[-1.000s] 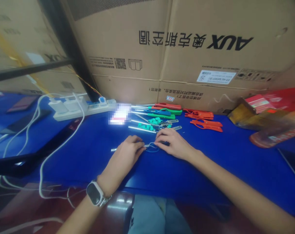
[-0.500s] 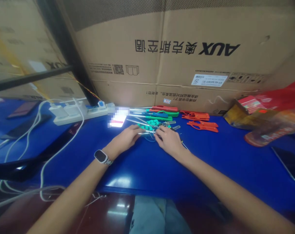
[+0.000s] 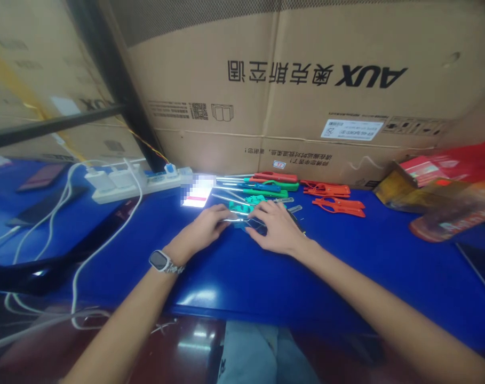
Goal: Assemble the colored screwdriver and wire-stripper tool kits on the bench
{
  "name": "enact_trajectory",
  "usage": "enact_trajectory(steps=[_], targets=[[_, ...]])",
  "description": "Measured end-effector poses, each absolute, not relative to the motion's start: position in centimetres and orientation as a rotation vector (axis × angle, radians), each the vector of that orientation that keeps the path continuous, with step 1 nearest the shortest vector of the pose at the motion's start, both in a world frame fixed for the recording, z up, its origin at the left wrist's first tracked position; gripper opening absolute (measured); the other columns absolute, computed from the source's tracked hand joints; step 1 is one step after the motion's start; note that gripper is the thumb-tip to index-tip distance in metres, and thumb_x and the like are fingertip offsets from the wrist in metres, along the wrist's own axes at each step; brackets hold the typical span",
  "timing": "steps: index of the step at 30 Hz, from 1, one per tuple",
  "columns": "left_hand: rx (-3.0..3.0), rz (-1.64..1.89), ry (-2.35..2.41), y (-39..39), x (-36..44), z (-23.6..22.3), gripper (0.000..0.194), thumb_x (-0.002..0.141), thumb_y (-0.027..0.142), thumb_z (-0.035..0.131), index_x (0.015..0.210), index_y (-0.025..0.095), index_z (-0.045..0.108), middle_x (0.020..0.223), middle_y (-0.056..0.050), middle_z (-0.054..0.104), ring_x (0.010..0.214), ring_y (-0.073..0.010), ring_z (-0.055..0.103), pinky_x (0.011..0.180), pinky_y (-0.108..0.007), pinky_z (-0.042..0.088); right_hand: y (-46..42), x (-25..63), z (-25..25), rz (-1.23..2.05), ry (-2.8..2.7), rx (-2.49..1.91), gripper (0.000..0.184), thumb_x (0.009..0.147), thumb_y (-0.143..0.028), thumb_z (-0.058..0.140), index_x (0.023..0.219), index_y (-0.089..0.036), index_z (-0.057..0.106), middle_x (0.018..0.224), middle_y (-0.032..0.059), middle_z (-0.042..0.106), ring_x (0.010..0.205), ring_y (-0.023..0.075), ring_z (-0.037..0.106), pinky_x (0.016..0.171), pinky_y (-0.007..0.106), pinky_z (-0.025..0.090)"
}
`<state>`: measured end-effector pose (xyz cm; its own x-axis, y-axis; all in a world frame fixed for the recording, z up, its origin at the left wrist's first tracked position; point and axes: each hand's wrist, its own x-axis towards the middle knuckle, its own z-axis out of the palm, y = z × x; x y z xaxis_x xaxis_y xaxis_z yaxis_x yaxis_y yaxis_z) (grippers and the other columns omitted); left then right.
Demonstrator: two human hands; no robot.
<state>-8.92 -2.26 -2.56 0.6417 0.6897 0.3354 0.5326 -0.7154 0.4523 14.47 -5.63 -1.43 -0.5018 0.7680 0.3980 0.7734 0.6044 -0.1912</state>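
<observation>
Seems partway done, pinching a slim metal rod (image 3: 233, 220) in the left hand (image 3: 204, 229) above the table (image 3: 214, 266), with the right hand (image 3: 280, 229) half-curled at thin wires (image 3: 257, 224), unclear in grip, leaving orange casings (image 3: 340, 207) untouched.

Left hand (image 3: 203, 229) pinched, right hand (image 3: 279, 229) arched, forearms (image 3: 124, 314) angled inward.

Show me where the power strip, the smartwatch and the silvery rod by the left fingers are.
Power strip (image 3: 158, 183): head view, on its bare white casing.
Smartwatch (image 3: 159, 260): head view, on its dark screen.
Silvery rod (image 3: 235, 220): head view, on its exposed stretch.
</observation>
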Motion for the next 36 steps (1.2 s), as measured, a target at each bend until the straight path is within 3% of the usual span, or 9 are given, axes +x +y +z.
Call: enact_trajectory(steps=[6,16,25,36], targets=[[2.539,0.744,0.984,-2.6,-9.0,-2.0,0.024,0.094,0.013,0.051,0.108,0.018,0.069,0.099,-0.007,0.063,0.088,-0.0183,0.063,0.082,-0.034,0.052,-4.6,13.6,-0.6,0.062,-2.420,-1.306,0.010,0.090,-0.029,0.065,0.086,-0.020,0.068,0.091,0.0045,0.071,0.094,0.0231,0.054,0.081,0.037,0.030],[2.584,0.807,0.934,-3.0,-8.9,-1.8,0.024,0.094,0.012,0.052,0.107,0.018,0.071,0.098,-0.008,0.065,0.088,-0.0175,0.064,0.082,-0.032,0.053,-5.1,12.2,-0.9,-0.073,-2.425,-1.306,0.019,0.094,-0.018,0.056,0.082,-0.017,0.070,0.087,0.0075,0.072,0.089,0.0231,0.053,0.076,0.037,0.027],[2.486,0.669,1.029,-3.2,-9.0,-1.7,0.018,0.091,0.012,0.059,0.101,0.018,0.073,0.092,-0.005,0.066,0.079,-0.0159,0.064,0.073,-0.027,0.050,-5.3,12.2,-2.2,0.039,-2.389,-1.287,0.011,0.092,-0.017,0.059,0.085,-0.017,0.068,0.087,0.0040,0.070,0.091,0.0212,0.055,0.081,0.037,0.030],[2.475,0.609,1.121,-3.1,-8.8,-2.1,0.021,0.087,0.006,0.058,0.098,0.018,0.072,0.097,-0.007,0.063,0.087,-0.0182,0.064,0.083,-0.031,0.051,-5.9,12.3,-3.3,0.122,-2.384,-1.220,0.022,0.095,-0.018,0.050,0.107,-0.016,0.068,0.106,0.0103,0.063,0.095,0.0223,0.059,0.086,0.039,0.043]])
